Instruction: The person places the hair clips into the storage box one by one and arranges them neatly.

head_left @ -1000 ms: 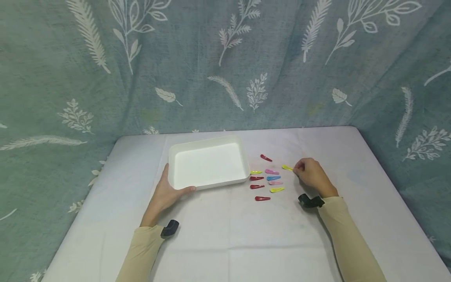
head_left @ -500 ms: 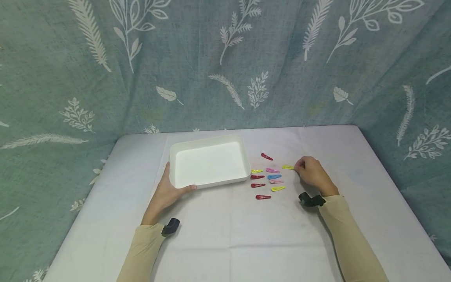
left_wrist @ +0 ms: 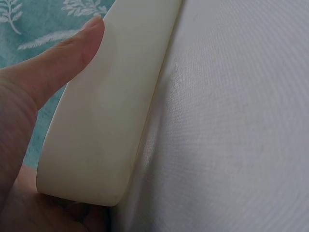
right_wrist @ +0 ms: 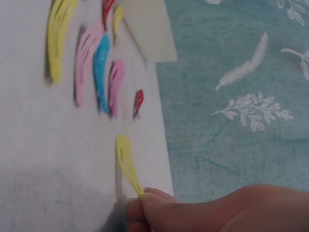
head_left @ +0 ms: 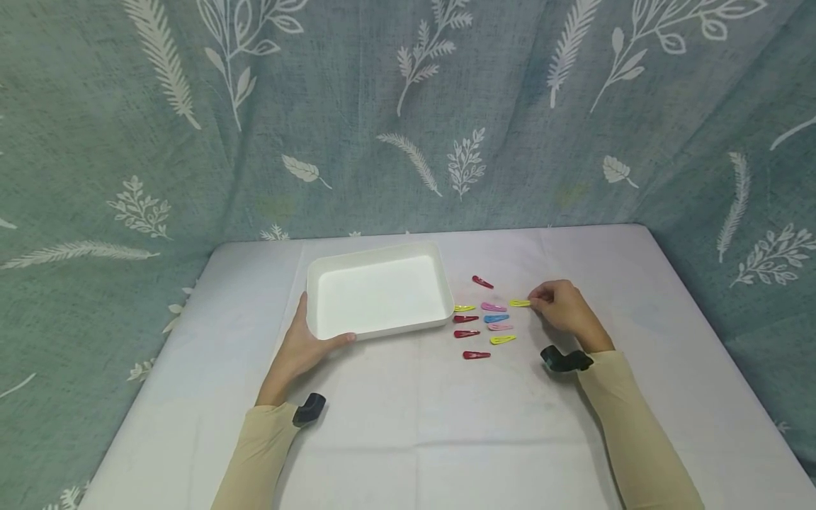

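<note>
A white rectangular tray (head_left: 382, 294) stands on the table, slightly turned. At its near left corner my left hand (head_left: 302, 347) grips it, thumb along the near wall and the other fingers round the left side. In the left wrist view the thumb (left_wrist: 72, 53) lies against the tray's outer wall (left_wrist: 108, 111). My right hand (head_left: 564, 308) pinches one end of a yellow snap hair clip (right_wrist: 127, 162) between thumb and fingertips. The clip's rounded end points toward the other hair clips. A blue hair clip (head_left: 496, 319) and a pink one (head_left: 494, 307) lie just left of it.
Between tray and right hand lie several more clips, among them a red clip (head_left: 482, 282) at the back, a front red clip (head_left: 476, 355) and a yellow clip (head_left: 503, 340). A white cloth (head_left: 414, 425) covers the table; a leaf-patterned curtain (head_left: 382, 177) hangs behind.
My right hand has shifted very slightly, and the pinched yellow hair clip has turned from slanted to nearly level in the head view. The left hand and the tray keep their places.
</note>
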The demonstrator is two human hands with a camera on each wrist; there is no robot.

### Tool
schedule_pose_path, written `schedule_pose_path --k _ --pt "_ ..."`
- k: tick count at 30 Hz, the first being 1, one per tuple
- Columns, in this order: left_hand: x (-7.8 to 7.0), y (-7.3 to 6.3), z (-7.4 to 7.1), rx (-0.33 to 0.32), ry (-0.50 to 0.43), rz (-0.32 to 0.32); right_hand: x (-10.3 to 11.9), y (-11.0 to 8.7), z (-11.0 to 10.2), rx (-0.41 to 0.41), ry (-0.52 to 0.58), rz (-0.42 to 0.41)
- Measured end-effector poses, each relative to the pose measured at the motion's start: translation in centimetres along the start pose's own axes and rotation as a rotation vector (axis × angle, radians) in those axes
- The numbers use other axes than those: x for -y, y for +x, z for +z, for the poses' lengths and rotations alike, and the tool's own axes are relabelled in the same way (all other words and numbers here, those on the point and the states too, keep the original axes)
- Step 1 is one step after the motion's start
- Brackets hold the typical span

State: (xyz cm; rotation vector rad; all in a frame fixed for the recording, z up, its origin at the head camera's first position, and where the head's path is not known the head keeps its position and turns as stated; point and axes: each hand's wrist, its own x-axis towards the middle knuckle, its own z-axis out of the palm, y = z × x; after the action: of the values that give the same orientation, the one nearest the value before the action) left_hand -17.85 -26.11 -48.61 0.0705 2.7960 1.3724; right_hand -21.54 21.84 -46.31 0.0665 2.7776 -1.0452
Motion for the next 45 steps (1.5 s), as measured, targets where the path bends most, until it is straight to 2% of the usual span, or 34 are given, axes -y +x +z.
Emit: schedule_pose_path --k 7,12,24,33,45 --pt "0.1 0.0 -0.1 -0.007 -0.008 0.01 -0.1 -0.1 -0.4 0.078 0.08 0.052" --pt "0.1 -0.1 -0.1 -0.008 0.008 -0.023 0.0 -0.4 -0.6 0.121 0.147 0.091" --pt "0.0 0.0 -0.2 -0.011 0.006 -0.026 1.2 -0.4 -1.3 0.199 0.262 0.057" --pt "0.1 -0.1 -0.2 0.006 0.013 -0.062 3.1 -0.4 -1.4 0.237 0.294 -0.006" --pt "0.1 0.0 -0.1 -0.004 -0.001 -0.035 5.8 0.8 -0.7 0.283 0.357 -0.013"
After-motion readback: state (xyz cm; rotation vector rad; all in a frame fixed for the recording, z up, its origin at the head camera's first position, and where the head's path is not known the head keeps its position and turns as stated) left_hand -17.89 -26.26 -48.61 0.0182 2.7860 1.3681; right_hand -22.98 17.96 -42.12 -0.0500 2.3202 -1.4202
